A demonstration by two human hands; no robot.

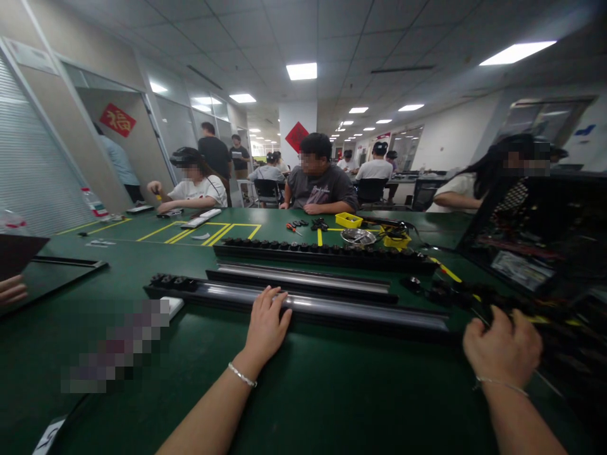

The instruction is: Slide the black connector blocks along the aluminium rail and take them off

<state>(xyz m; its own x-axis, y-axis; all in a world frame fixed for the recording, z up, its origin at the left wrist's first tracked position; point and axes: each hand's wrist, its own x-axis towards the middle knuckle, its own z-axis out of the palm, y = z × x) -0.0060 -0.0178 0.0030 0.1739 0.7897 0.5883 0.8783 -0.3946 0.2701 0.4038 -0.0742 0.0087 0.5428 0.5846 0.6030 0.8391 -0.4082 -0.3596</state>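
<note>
A long black channel with a shiny grey inner surface (341,306) lies across the table in front of me. Several small black knob-like parts (171,282) sit in its left end. My left hand (268,322) rests on the channel's middle, fingers stretched and slightly apart. Beyond the right end, my right hand (503,346) is closed, its fingers curled at a pile of black parts (455,292); what they grip is dark and hard to make out. Behind lie a shorter bare channel (303,278) and a long channel filled with black parts (327,256).
An open black computer case (531,234) stands at the right. Farther back are a round metal dish (358,236), a yellow bin (348,220) and screwdrivers (294,227). A person (318,183) sits opposite. Another person's hand (12,291) shows at the left edge.
</note>
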